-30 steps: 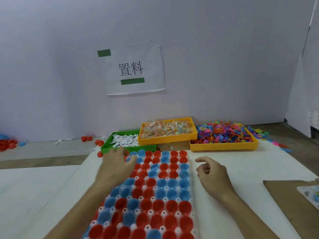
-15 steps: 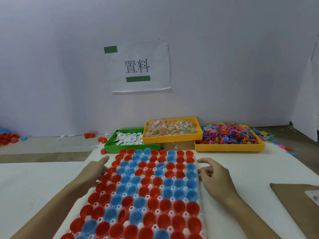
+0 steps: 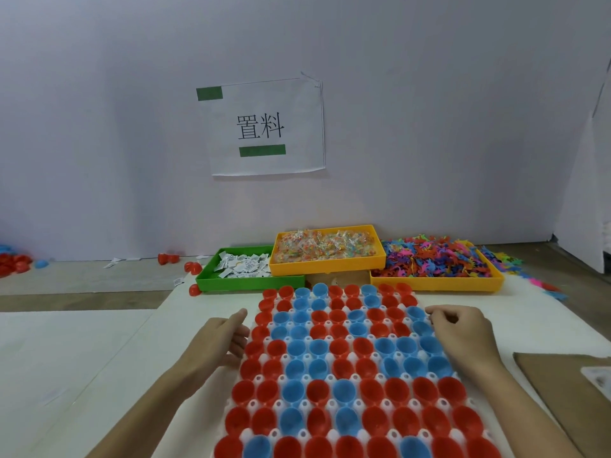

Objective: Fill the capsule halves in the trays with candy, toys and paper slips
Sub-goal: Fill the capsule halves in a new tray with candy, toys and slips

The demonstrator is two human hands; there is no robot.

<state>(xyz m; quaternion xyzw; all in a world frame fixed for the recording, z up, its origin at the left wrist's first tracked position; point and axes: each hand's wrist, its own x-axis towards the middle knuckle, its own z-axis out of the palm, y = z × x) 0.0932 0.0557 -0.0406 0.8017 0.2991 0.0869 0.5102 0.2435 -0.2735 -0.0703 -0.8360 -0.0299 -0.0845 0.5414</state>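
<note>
Left hand (image 3: 221, 338) shifted beside capsule tray (image 3: 355, 404) — green bin (image 3: 248, 283), sign (image 3: 264, 127) behind.

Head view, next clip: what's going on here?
A person has both hands at the sides of a white tray packed with empty red and blue plastic capsule halves. The left hand rests open at its left edge, and the right hand sits curled at its right edge. Bins of paper slips, wrapped candy and colourful toys wait behind, untouched.
</note>
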